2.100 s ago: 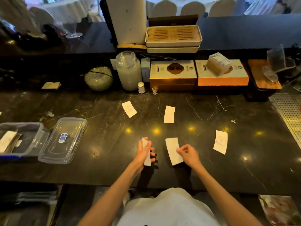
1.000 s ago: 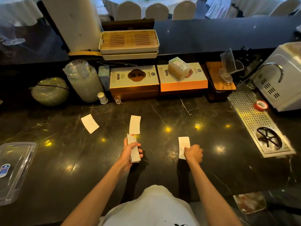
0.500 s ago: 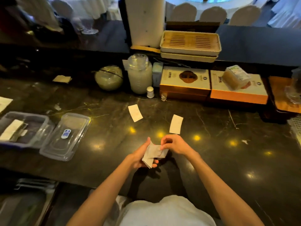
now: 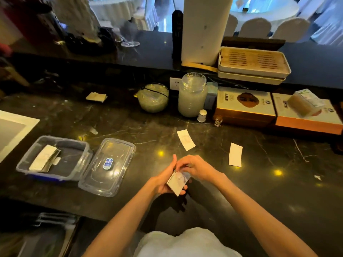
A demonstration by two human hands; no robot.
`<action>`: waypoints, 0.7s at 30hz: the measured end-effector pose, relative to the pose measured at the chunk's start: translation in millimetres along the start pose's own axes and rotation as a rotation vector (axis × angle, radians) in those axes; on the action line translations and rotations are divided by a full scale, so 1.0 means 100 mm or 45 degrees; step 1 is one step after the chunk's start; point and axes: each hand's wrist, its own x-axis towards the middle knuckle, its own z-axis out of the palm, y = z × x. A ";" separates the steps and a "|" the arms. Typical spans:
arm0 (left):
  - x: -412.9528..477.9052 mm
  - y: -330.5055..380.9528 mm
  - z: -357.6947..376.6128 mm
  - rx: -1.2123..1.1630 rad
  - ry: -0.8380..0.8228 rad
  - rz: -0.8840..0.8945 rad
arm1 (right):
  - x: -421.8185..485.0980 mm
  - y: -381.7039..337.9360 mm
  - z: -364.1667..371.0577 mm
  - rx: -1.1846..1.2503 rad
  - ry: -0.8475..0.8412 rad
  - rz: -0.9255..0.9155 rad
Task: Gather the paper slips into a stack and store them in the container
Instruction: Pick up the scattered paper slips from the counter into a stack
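A small stack of white paper slips (image 4: 177,183) rests in my left hand (image 4: 164,179), held from below just above the dark marble counter. My right hand (image 4: 195,166) lies over the stack's top edge, fingers closed on it. Two loose slips lie flat on the counter beyond my hands: one slip (image 4: 186,140) straight ahead, another slip (image 4: 235,154) further right. At the left stands the clear plastic container (image 4: 24,164), open, with a bundle of slips (image 4: 43,158) inside. Its clear lid (image 4: 108,166) lies upside down beside it.
Along the back stand a round glass bowl (image 4: 153,97), a glass jar (image 4: 192,95), a small white bottle (image 4: 202,115) and two flat orange-sided boxes (image 4: 245,106). A folded paper (image 4: 96,97) lies far left at the back. A white sheet (image 4: 13,130) covers the left edge.
My right hand picked slips off the counter and brought them to the stack in my left hand. Both hands now hold the stack together. The view has swung back left.
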 end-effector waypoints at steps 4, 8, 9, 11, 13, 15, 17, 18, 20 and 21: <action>-0.06 0.24 -0.39 -0.023 0.010 0.124 | 0.34 -0.09 0.05 0.432 0.444 0.290; -0.09 0.44 -0.73 -0.087 0.025 0.188 | 0.69 0.04 0.02 0.353 0.808 0.803; -0.08 0.47 -0.81 -0.110 0.035 0.191 | 0.75 0.11 0.01 0.344 0.869 0.922; -0.07 0.53 -0.97 -0.178 0.041 0.202 | 0.86 0.23 0.01 0.353 0.939 1.100; -0.03 0.60 -1.16 -0.210 0.046 0.196 | 0.99 0.28 0.01 0.355 0.951 1.219; 0.02 0.64 -1.27 -0.199 0.057 0.201 | 1.07 0.30 0.02 0.326 0.928 1.299; 0.10 0.72 -1.41 -0.156 0.080 0.198 | 1.19 0.32 0.04 0.242 0.892 1.380; 0.15 0.75 -1.47 -0.139 0.100 0.194 | 1.23 0.33 0.05 0.178 0.862 1.416; 0.24 0.79 -1.57 -0.163 0.114 0.185 | 1.30 0.36 0.10 0.034 0.780 1.464; 0.28 0.81 -1.60 -0.190 0.110 0.181 | 1.32 0.38 0.12 -0.019 0.743 1.483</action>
